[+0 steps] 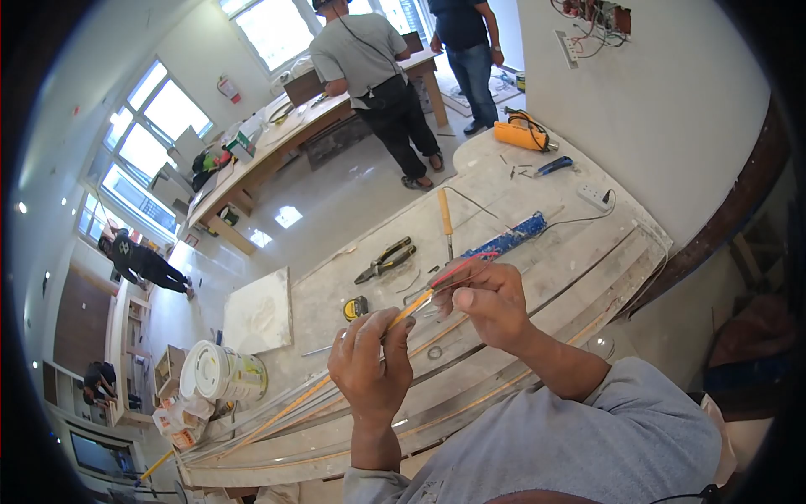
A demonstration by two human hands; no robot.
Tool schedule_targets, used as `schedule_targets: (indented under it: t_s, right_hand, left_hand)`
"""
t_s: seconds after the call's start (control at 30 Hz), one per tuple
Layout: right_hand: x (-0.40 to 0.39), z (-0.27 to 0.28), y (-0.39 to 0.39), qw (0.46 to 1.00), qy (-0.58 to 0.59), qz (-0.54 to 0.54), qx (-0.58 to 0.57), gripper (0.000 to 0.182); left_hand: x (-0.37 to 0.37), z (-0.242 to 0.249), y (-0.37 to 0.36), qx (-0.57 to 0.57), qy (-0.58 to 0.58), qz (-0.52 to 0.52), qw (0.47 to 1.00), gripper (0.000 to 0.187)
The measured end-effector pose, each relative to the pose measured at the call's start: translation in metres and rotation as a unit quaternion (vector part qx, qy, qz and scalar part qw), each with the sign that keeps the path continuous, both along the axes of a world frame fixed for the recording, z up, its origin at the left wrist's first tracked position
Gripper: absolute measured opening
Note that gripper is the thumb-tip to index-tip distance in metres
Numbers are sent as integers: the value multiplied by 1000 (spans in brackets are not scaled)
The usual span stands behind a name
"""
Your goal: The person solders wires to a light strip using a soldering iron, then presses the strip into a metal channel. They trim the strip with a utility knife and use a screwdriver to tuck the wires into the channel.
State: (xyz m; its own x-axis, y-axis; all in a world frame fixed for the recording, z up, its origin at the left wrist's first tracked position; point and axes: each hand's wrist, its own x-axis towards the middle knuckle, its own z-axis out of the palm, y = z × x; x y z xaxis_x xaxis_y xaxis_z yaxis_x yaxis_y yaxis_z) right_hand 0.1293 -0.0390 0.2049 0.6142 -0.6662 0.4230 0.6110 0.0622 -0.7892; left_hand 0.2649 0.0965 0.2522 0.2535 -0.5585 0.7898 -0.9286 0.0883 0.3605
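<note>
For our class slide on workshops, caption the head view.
Left hand grips an orange strip, right hand at its end beside red wire, over a tool-strewn worktable.

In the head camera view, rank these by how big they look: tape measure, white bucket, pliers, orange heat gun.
1. White bucket
2. Pliers and orange heat gun, too alike to rank
3. Tape measure

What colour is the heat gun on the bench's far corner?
Orange, showing best in the head view.
</note>
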Motion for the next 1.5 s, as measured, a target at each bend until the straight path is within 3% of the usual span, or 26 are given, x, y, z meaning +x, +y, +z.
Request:
schedule_targets:
  t_s: [0.4, 0.47, 0.73, 0.8, 0.83, 0.9, 0.93, 1.0, 1.1, 1.37, 1.5]
  right_hand:
    - [-9, 9, -2, 1000, -17, 18, 12, 50]
    - [-13, 1, -17, 995, -37, 27, -92, 53]
    - [-45, 53, -50, 969, -69, -94, -217, 66]
    - [-58, 86, -54, 885, -35, -201, -419, 62]
    - [-64, 105, -53, 885, -34, -200, -418, 62]
    - [-75, 139, -53, 720, 112, -185, -659, 49]
    - [-74, 147, -53, 721, 113, -184, -658, 49]
    - [-64, 161, -50, 665, 168, -86, -723, 29]
    - [-50, 172, -50, 630, 185, -24, -754, 20]
    - [-27, 177, -55, 609, 207, 44, -765, 19]
    - [-20, 174, -51, 607, 217, 65, -762, 15]
  left_hand:
    - [-2, 9, 8, 18, -36, -14, 999, 19]
    - [-1, 12, 11, 23, -45, -18, 999, 19]
    - [-1, 20, 20, 64, -106, -24, 992, 19]
    - [-1, 22, 20, 67, -109, -27, 991, 19]
    - [-1, 22, 20, 72, -113, -31, 990, 19]
    - [-2, 25, 19, 85, -108, -32, 990, 17]
    - [-3, 26, 19, 98, -104, -35, 989, 17]
    - [-2, 26, 17, 108, -91, -47, 989, 16]
    - [3, 24, 15, 128, -62, -74, 987, 18]
    - [2, 24, 13, 139, -13, -102, 985, 25]
    - [3, 28, 13, 133, -19, -100, 986, 15]
